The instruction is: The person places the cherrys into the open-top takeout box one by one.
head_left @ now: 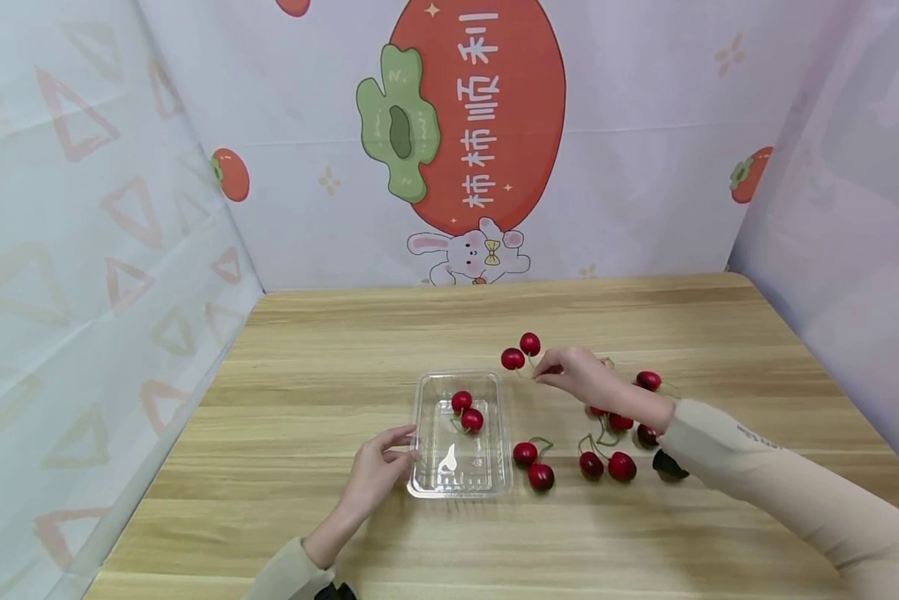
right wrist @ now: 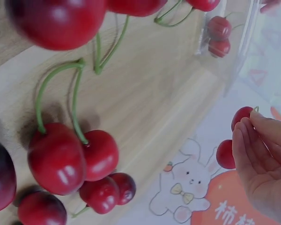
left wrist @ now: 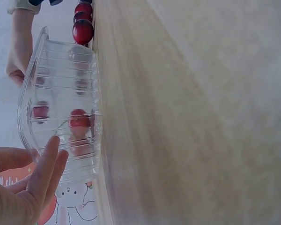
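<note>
A clear plastic container (head_left: 460, 492) sits on the table with a pair of red cherries (head_left: 471, 420) inside, their green stems showing. My left hand (head_left: 380, 468) is at its left side; in the left wrist view the fairly straight fingers (left wrist: 46, 171) touch the outer wall and rim. My right hand (head_left: 580, 379) pinches the stems of another cherry pair (head_left: 513, 359) between thumb and fingertips, beyond the container's far right corner. In the right wrist view these held cherries (right wrist: 226, 153) hang beside the fingers, one partly covered by them.
Right of the container lies a joined cherry pair (head_left: 541, 477). More cherries (head_left: 621, 467), several with stems, spread farther right, partly hidden under the right forearm. A printed cloth backdrop (head_left: 299, 217) stands behind the wooden table (head_left: 299, 383), with cloth walls on both sides.
</note>
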Demonstrator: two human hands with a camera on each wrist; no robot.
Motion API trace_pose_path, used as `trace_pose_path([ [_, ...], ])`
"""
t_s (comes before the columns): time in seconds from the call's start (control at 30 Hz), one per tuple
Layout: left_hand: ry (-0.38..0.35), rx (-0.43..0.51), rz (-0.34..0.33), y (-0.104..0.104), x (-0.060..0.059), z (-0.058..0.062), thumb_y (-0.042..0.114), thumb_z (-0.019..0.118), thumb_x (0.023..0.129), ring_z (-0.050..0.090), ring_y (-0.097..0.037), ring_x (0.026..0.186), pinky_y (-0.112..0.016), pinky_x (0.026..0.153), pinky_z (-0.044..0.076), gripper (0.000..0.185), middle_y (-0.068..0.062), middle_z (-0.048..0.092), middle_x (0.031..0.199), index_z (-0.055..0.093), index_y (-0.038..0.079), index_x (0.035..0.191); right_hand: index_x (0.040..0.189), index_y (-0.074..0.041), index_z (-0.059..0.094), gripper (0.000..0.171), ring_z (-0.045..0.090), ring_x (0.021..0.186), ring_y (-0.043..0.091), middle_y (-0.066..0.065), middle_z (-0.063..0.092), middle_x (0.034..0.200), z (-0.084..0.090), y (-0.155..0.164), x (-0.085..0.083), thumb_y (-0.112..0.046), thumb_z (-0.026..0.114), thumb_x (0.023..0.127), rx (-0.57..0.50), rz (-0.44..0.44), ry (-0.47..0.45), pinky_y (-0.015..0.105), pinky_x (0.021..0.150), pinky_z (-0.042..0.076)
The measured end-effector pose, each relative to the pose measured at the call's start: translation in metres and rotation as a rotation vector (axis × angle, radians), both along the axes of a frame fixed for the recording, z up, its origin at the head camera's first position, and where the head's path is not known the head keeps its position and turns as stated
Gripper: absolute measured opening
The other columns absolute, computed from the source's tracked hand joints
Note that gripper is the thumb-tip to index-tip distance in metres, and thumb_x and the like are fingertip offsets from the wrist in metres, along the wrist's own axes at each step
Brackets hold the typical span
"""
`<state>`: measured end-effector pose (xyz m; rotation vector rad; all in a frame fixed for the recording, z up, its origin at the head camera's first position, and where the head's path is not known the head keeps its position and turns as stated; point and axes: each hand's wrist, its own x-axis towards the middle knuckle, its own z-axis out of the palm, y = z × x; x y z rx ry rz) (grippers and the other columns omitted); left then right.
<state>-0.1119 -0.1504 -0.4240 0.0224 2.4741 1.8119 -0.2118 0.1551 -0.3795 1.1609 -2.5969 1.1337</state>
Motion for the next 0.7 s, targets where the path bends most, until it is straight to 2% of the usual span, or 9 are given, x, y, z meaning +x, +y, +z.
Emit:
trace_pose_path([
  [0.23,0.007,-0.005,0.006,0.000,0.001,0.002,-0.004,0.059,0.078,0.063,-0.031,0.079,-0.027,0.059,0.054,0.039,-0.027,0.058,0.102,0.051,-0.010,0.116,0.080,-0.003,0.067,0.008,0.061,0.072,0.012,0.006,0.065,0.078,0.006,-0.010,0.014,0.003,0.064,0.076,0.080,0.040,-0.018,0.018,0.062,0.051],
  [0.53,0.009,-0.014,0.005,0.000,0.001,0.002,-0.004,0.058,0.078,0.063,-0.032,0.080,-0.023,0.058,0.053,0.038,-0.027,0.057,0.103,0.051,-0.010,0.116,0.080,-0.007,0.067,0.010,0.060,0.075,0.010,0.002,0.064,0.079,0.011,-0.018,0.027,0.001,0.065,0.076,0.134,0.135,0.018,0.016,0.065,0.051],
  [0.7,0.013,-0.024,-0.003,-0.001,0.000,0.001,-0.004,0.058,0.078,0.063,-0.031,0.080,-0.025,0.059,0.054,0.038,-0.027,0.057,0.102,0.051,-0.010,0.115,0.078,-0.009,0.068,0.009,0.059,0.073,0.006,-0.002,0.064,0.077,0.010,-0.022,0.032,-0.001,0.067,0.074,0.165,0.180,0.080,0.015,0.065,0.050],
])
